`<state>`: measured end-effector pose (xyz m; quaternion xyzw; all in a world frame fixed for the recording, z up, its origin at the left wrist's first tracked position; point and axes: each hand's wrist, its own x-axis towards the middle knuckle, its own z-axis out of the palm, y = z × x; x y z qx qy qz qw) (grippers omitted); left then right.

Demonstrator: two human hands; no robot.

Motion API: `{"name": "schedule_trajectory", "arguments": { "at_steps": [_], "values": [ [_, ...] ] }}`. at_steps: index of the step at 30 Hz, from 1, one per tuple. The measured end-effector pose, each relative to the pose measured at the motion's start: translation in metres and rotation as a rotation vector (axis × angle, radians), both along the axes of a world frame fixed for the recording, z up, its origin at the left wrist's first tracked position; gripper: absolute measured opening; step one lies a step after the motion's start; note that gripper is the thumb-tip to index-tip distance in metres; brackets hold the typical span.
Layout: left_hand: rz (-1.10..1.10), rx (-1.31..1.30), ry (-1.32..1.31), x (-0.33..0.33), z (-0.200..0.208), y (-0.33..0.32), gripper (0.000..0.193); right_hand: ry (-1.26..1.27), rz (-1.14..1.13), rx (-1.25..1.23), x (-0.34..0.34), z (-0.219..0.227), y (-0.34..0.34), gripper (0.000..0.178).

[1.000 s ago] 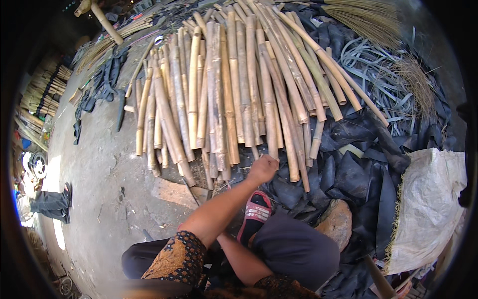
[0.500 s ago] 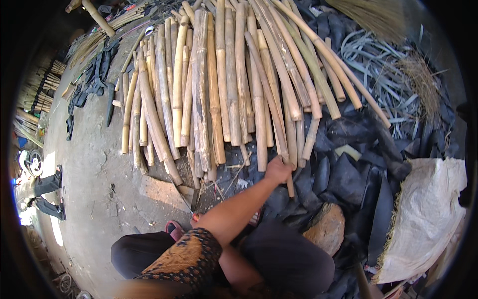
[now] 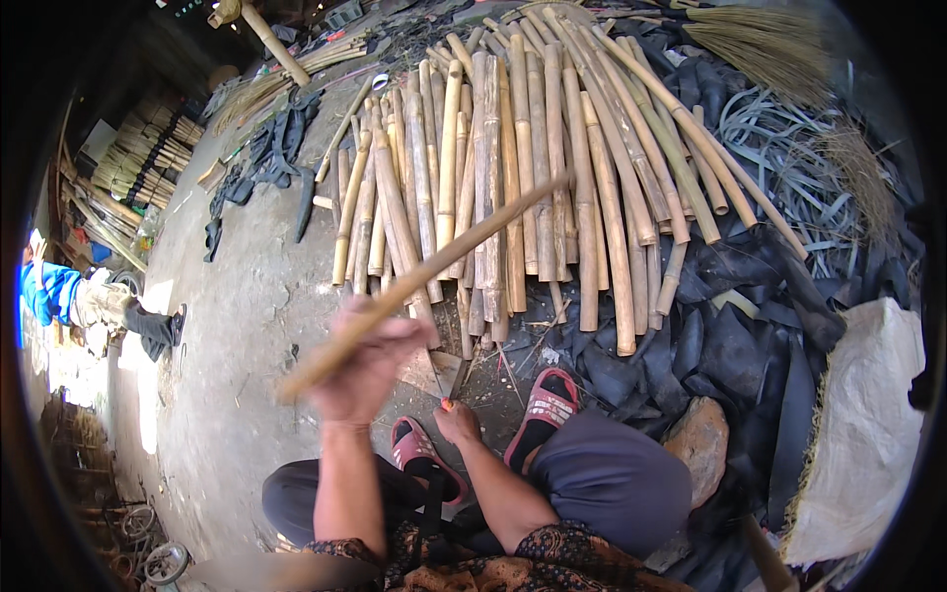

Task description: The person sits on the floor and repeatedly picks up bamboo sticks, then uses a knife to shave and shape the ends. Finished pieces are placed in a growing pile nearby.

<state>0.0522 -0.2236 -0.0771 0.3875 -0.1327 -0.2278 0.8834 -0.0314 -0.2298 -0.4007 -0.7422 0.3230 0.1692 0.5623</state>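
My left hand (image 3: 363, 367), smeared by motion, is closed around a thin bamboo stick (image 3: 464, 242). The stick slants up to the right across the near ends of a pile of bamboo poles (image 3: 523, 168), seemingly raised above them. Low between my knees, my right hand (image 3: 457, 422) grips a knife (image 3: 438, 380) by what shows of an orange handle. Its narrow blade points away from me, over a flat piece of board (image 3: 419, 373) on the ground. Several poles lie side by side, their cut ends toward me.
Black rubbery sheets (image 3: 720, 345) cover the ground at right, with a stone (image 3: 698, 449) and a white sack (image 3: 868, 424). Grey strips (image 3: 779, 158) lie tangled behind them, near a broom (image 3: 760, 49). Another person (image 3: 89, 301) is at far left. My feet wear pink sandals (image 3: 547, 400).
My left hand has swung from the pile's right side back to the left, with the bamboo stick now lifted in it. The view has shifted, and my right hand is less covered.
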Motion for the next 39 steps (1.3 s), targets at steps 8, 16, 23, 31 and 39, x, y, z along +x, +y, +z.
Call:
{"name": "schedule_trajectory", "arguments": {
  "at_steps": [8, 16, 23, 31, 39],
  "values": [
    [0.757, 0.401, -0.596, -0.010, 0.115, 0.158, 0.038, 0.012, -0.009, -0.019, -0.015, 0.012, -0.001, 0.042],
    [1.162, 0.684, -0.374, 0.023, 0.078, 0.264, 0.037, -0.006, 0.001, -0.161, -0.022, 0.027, 0.000, 0.041],
    [1.174, 0.385, -0.445, 0.035, 0.043, 0.297, 0.053, -0.102, 0.143, -0.353, -0.017, 0.066, 0.016, 0.041],
    [0.997, 0.063, -0.409, 0.010, 0.074, 0.328, 0.059, -0.431, 0.384, -0.303, 0.006, 0.107, 0.050, 0.035],
    [0.804, 0.059, -0.459, 0.006, 0.081, 0.331, 0.052, -0.186, 0.335, -0.440, 0.008, 0.064, 0.018, 0.034]
  ]
}}
